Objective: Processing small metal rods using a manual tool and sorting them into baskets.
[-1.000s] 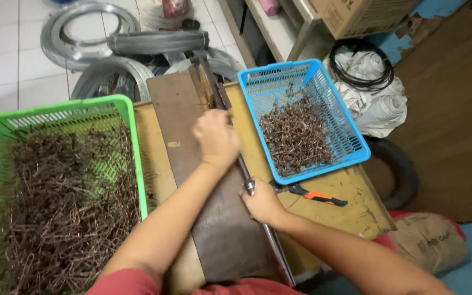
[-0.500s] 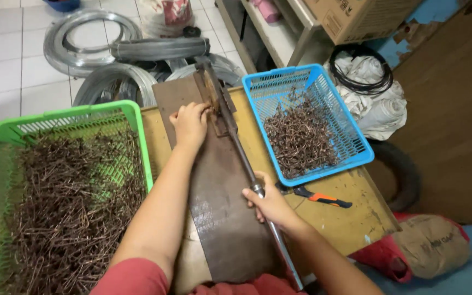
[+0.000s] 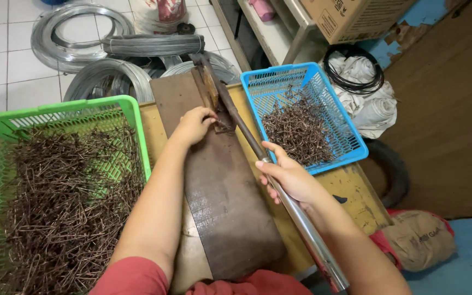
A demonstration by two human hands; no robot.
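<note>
Fingers of right hand [image 3: 290, 177] grip lever [image 3: 279, 186]; left hand [image 3: 192, 125] pinches at blade between baskets.

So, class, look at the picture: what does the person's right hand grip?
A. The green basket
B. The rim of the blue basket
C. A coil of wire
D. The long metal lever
D: the right hand is wrapped around the long metal lever, which runs beside the blue basket without the hand touching it.
</note>
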